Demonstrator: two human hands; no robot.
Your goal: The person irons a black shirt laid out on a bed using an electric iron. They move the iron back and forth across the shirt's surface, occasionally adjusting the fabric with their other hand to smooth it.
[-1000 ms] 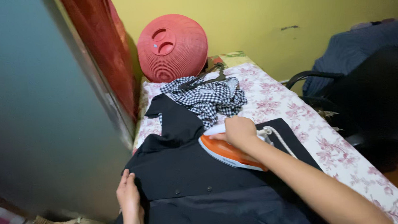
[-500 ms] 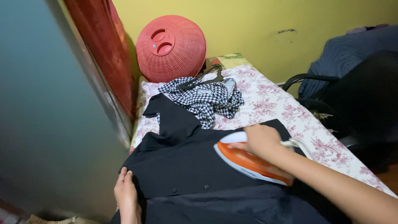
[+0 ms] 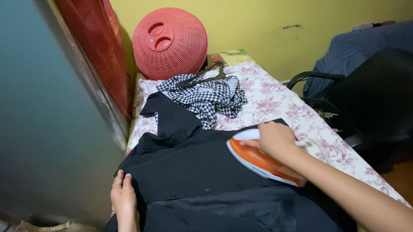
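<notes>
We find the right hand (image 3: 276,138) reaching in from the lower right, forearm stretched diagonally across the frame, fingers wrapped over the white handle of one orange iron (image 3: 261,161). The hand is closed on that handle. The iron rests soleplate-down on one black shirt (image 3: 190,162), on the shirt's right half. Its long axis runs diagonally, from upper left to lower right in the frame, and its pointed tip faces the upper left, towards the collar.

The left hand (image 3: 123,195) comes up from the bottom edge, forearm nearly vertical in the frame. It lies flat, palm down, fingers straight and close together, pressed on the shirt's left edge. It holds nothing.

The shirt is spread over a worktop (image 3: 285,104) covered with a floral cloth in pink and white. The collar end lies away from the person; a row of small buttons crosses the middle of the garment.

Beyond the shirt we count one crumpled black-and-white checked cloth (image 3: 204,95) with one dark hanger (image 3: 203,76) on it, and one red plastic basket (image 3: 169,43) tipped against the yellow wall. One dark chair (image 3: 389,100) stands to the right of the worktop.
</notes>
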